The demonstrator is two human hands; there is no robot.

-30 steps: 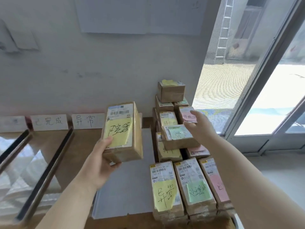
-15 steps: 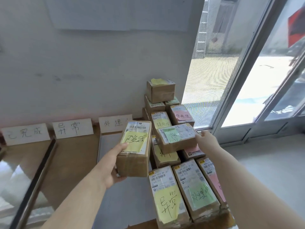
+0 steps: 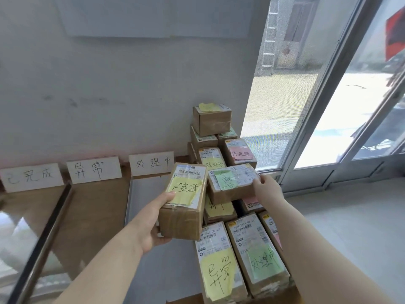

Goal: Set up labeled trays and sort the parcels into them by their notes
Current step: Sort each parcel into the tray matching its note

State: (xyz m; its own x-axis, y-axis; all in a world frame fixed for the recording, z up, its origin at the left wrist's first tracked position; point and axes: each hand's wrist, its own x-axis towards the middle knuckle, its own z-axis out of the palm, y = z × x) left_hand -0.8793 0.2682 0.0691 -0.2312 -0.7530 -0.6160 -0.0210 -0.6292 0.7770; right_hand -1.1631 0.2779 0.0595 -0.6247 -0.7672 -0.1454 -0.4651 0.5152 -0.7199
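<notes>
My left hand [image 3: 153, 224] grips a brown parcel with a yellow note [image 3: 185, 200], held up above the grey tray [image 3: 142, 194]. My right hand [image 3: 266, 189] grips the right end of a parcel with a green note [image 3: 230, 183] lying on top of the parcel stack [image 3: 217, 137] by the wall. Two long parcels lie at the front: one with a yellow note [image 3: 219, 266] and one with a green note [image 3: 260, 255]. Three white label cards lean on the wall: left card [image 3: 30, 176], middle card [image 3: 94, 168], right card [image 3: 151, 164].
A clear tray with a dark rim [image 3: 43, 235] lies at the left on the brown table [image 3: 94, 216]. A glass door and its frame [image 3: 324, 128] stand to the right, with grey floor [image 3: 350, 227] below.
My right hand moved down from the pink-note parcel and took hold of the green-note parcel's right end. My left hand carried its parcel right, beside the stack. The view panned right.
</notes>
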